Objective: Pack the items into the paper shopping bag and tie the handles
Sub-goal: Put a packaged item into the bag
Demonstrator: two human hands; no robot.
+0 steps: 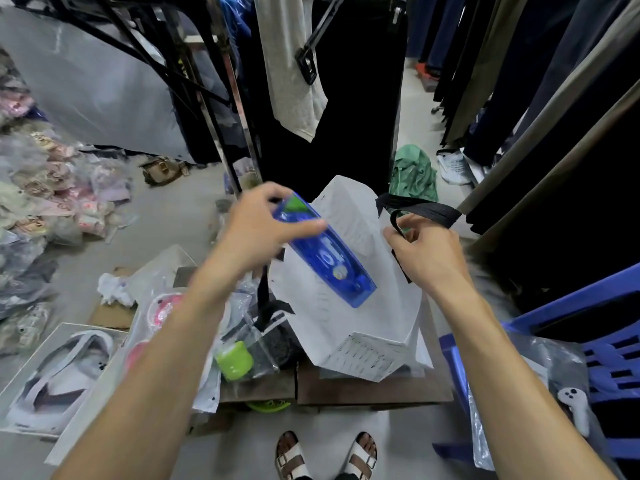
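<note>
A white paper shopping bag (349, 327) with black ribbon handles (424, 209) stands on a low brown box, its mouth open toward me. My left hand (263, 233) grips the upper end of a long blue toothpaste box (329, 254), which slants down over the bag's mouth. My right hand (426, 254) pinches the bag's right rim and one black handle, holding the mouth apart. A green-capped item in a clear plastic bag (235, 360) lies just left of the paper bag. A pink item in clear wrap (166, 306) lies further left.
Brown cardboard boxes (374, 389) bear the bag. A blue plastic chair (595, 341) stands at right. Packaged goods pile up at far left (52, 188). Dark clothes hang on racks behind (346, 98). A photo print (59, 372) lies on the floor, and my sandalled feet (325, 455) are below.
</note>
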